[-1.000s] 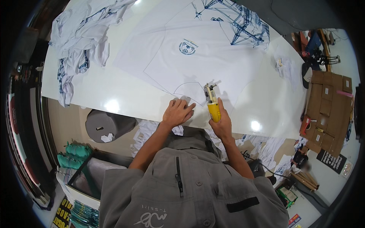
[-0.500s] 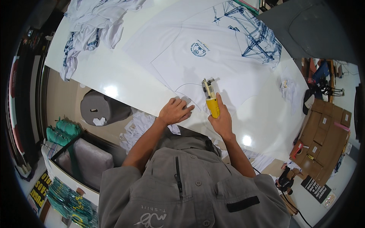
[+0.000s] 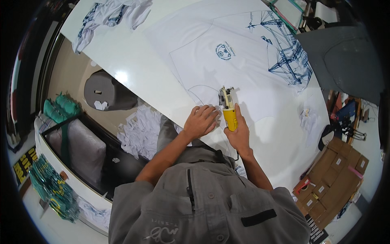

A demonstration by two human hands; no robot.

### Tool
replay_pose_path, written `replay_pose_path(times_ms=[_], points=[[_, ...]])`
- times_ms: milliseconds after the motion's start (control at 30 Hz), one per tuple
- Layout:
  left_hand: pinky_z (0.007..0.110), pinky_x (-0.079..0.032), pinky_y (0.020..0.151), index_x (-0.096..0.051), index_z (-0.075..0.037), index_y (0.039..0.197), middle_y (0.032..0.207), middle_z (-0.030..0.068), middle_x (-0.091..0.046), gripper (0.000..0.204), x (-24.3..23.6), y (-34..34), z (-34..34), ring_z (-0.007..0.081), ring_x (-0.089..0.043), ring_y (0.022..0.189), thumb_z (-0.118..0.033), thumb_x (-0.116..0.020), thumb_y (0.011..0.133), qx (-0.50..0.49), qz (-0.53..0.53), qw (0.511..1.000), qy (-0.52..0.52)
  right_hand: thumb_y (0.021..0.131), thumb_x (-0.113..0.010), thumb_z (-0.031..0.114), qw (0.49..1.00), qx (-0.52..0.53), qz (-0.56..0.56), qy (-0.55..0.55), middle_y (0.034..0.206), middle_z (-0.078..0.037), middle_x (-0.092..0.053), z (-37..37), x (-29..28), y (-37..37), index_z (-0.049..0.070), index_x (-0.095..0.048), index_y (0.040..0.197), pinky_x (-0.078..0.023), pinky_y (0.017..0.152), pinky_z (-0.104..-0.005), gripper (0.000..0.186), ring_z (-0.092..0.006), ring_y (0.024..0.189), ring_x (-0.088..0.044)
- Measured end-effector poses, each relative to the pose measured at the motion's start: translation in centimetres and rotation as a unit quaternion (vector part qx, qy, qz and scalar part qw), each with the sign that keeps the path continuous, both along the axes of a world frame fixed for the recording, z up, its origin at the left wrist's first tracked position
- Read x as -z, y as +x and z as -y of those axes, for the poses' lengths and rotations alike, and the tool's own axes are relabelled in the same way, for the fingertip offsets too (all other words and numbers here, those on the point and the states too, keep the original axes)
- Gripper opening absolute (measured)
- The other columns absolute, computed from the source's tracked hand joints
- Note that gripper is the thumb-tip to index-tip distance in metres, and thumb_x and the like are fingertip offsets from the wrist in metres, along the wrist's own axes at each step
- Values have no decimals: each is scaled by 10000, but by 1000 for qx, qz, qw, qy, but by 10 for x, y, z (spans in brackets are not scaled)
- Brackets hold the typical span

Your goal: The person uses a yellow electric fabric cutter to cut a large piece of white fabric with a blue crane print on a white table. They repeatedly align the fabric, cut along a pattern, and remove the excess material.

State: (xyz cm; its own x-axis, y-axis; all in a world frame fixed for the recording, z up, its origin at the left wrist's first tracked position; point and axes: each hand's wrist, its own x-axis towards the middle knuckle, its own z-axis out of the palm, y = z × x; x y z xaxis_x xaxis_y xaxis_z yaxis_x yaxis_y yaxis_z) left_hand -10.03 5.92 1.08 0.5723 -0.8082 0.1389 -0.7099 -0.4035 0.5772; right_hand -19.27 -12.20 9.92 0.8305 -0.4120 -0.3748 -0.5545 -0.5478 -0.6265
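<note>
while the white cloth [image 3: 243,53] is lying spread over the long white table [image 3: 134,69], the right hand [image 3: 239,132] is wrapping closed around the yellow handle of a small cutter [image 3: 227,107], whose blade end is sitting on the drawn outline near the table's front edge. the left hand [image 3: 200,121] is lying flat, fingers spread, pressing the cloth just beside the blade. that closeness is looking risky: a slip could be bringing the blade onto the fingers, or loose cloth could be bunching and pulling the cut off its line. a crumpled shirt pile [image 3: 109,14] is resting at the far left end, well apart. cardboard boxes [image 3: 333,183] are standing to the right, and paper scraps [image 3: 138,130] are lying below the table edge.
</note>
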Motion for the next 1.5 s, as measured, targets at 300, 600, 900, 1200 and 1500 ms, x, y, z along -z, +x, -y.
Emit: replay_pose_path(times_ms=[300,600,900,1200,1500], points=[[484,-407,1031,-652,-168,1329,1382,21,-604,452,9,-32,15,217,-554,1297,-330,-735,915,-95,33,995,22,749,-697,26,997,-78,-4,1,1190,-230,-635,29,6,11,197,-280,1686,-533,955,-457,1039,-418,1100,-654],[468,-422,999,-656,-176,1315,1360,9,-610,441,13,-35,14,206,-572,1277,-299,-758,903,-106,58,993,9,778,-724,49,987,-158,-9,-26,1180,-192,-625,53,3,26,252,-296,1675,-563,893,-483,1014,-425,1057,-671],[431,-435,989,-663,-173,1274,1334,-10,-634,396,13,-37,14,188,-580,1257,-288,-757,907,-117,58,992,-5,786,-723,57,969,-244,-14,-44,1167,-188,-627,78,1,45,259,-300,1676,-571,888,-465,1006,-407,1037,-677],[405,-435,992,-670,-161,1269,1314,-37,-627,373,12,-36,12,163,-558,1261,-307,-733,932,-115,72,991,3,782,-728,-1,955,-295,-27,-30,1162,-207,-644,84,-4,70,210,-313,1677,-547,953,-446,1008,-400,1071,-669],[386,-435,965,-670,-149,1220,1288,-20,-623,360,12,-35,13,161,-579,1230,-288,-756,899,-119,82,989,-16,759,-714,0,946,-320,-39,-24,1126,-192,-628,82,-8,91,232,-334,1668,-544,924,-445,1011,-392,1039,-656]])
